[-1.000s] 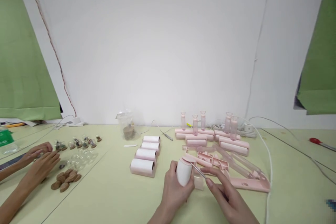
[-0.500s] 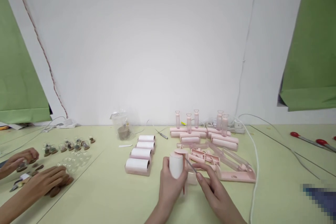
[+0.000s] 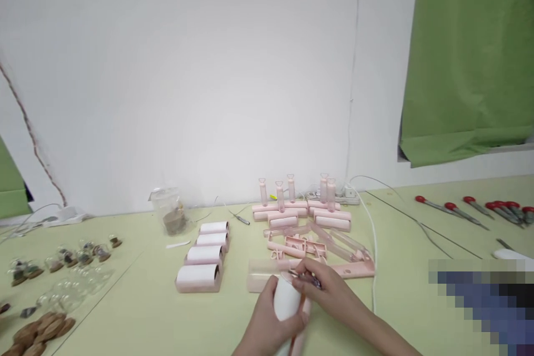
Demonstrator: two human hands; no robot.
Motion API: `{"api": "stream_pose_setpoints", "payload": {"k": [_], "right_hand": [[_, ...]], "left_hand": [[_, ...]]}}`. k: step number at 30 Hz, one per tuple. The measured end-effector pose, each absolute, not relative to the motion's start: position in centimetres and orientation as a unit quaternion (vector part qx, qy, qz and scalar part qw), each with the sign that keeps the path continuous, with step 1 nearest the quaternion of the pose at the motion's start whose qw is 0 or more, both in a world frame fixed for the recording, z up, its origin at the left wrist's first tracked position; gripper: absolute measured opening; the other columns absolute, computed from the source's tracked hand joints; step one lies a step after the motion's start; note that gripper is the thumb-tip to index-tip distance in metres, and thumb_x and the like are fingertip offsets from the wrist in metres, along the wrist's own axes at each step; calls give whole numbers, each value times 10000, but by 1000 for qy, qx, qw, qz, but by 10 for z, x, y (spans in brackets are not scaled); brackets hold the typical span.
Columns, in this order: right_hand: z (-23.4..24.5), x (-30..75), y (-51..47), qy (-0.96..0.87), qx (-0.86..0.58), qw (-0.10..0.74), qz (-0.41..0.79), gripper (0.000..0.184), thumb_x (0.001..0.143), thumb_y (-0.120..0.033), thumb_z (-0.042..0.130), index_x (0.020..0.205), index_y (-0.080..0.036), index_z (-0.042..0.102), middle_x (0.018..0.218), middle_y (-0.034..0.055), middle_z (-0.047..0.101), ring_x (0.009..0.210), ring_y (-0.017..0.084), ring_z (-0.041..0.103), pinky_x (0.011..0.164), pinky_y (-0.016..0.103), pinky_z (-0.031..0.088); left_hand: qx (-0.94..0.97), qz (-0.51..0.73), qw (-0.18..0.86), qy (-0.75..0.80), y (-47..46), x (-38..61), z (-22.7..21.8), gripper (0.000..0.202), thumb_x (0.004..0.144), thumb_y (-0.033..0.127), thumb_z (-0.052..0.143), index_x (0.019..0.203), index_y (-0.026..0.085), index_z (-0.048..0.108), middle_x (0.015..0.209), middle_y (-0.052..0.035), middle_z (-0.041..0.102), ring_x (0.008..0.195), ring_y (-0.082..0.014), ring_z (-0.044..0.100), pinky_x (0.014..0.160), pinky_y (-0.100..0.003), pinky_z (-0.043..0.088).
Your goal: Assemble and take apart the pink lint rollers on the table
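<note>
We had left hand (image 3: 267,314) curled round white roll (image 3: 286,297), right hand (image 3: 329,283) pinching metal tool (image 3: 317,282) near top. Likely needed steady roll, gentle touch.

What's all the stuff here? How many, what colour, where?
Held roll: one, white, bottom middle
Thin tool: one, silvery, by held roll
Holders with rolls: four, pink and white, centre left
Rollers: several, pink, back
Upright tubes: five, pink, by rollers
Loose parts: many, pink, centre
Cover: one, clear, beyond held roll
Tub: one, clear, back
Strip: one, white, before tub
Small tool: one, grey, back
Small domes: many, clear, left
Discs: several, brown, bottom left
Red-ended tools: several, red and grey, right
Curtains: two, green, both sides
Cables: several, mostly white, scattered
Power strip: one, white, back
Wall: one, white, behind
Table: one, pale green, underneath
Left hand: one, bare, on held roll
Right hand: one, bare, on thin tool
</note>
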State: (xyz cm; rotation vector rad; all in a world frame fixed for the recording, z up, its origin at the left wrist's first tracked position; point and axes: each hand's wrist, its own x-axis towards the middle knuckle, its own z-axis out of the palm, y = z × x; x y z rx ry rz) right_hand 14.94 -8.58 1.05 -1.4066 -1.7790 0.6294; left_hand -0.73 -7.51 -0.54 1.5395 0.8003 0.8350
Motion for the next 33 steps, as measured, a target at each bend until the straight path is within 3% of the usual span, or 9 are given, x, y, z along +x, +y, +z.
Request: {"api": "stream_pose_setpoints", "payload": {"k": [6, 13, 19, 25, 29, 33], "right_hand": [[11, 160, -82, -702, -577, 337, 245, 310, 772, -471, 474, 638, -201, 401, 587, -52, 448, 564, 113, 409, 490, 200, 265], [21, 162, -82, -750, -516, 357, 207, 286, 834, -385, 404, 625, -189, 408, 600, -38, 432, 575, 109, 395, 512, 206, 285], [14, 164, -78, -765, -508, 331, 216, 332, 841, -413, 371, 594, -193, 338, 577, -50, 338, 542, 101, 337, 490, 209, 248], [10, 162, -79, -772, -511, 335, 176, 321, 839, -402, 349, 594, -194, 360, 578, -40, 376, 556, 116, 371, 517, 223, 279], [12, 177, -75, -710, -557, 406, 146, 317, 810, -447, 377, 619, -195, 400, 578, -40, 381, 541, 119, 381, 505, 227, 287], [26, 199, -50, -574, -631, 503, 140, 393, 819, -527, 281, 747, -189, 469, 531, -54, 362, 486, 123, 392, 474, 229, 294]], "left_hand": [[598, 363, 624, 347, -71, -1, -11, 410, 511, 224, 690, 845, 165, 460, 684, 13, 549, 601, -119, 469, 527, -205, 377], [564, 434, 612, 346, -76, 10, -11, 375, 474, 255, 709, 764, 171, 486, 653, 14, 565, 569, -117, 477, 515, -206, 377], [552, 454, 584, 385, -87, 14, -14, 333, 505, 201, 681, 711, 185, 421, 589, 48, 502, 545, -105, 460, 504, -195, 373], [539, 507, 533, 411, -88, 15, -12, 359, 500, 206, 678, 694, 199, 376, 569, 61, 471, 535, -106, 467, 498, -198, 392], [509, 544, 502, 439, -67, 0, -7, 429, 527, 318, 691, 732, 218, 328, 574, 62, 469, 524, -127, 504, 480, -228, 425], [493, 554, 502, 445, -51, -16, 4, 447, 581, 448, 647, 797, 212, 333, 653, 26, 507, 534, -145, 527, 453, -255, 439]]}}
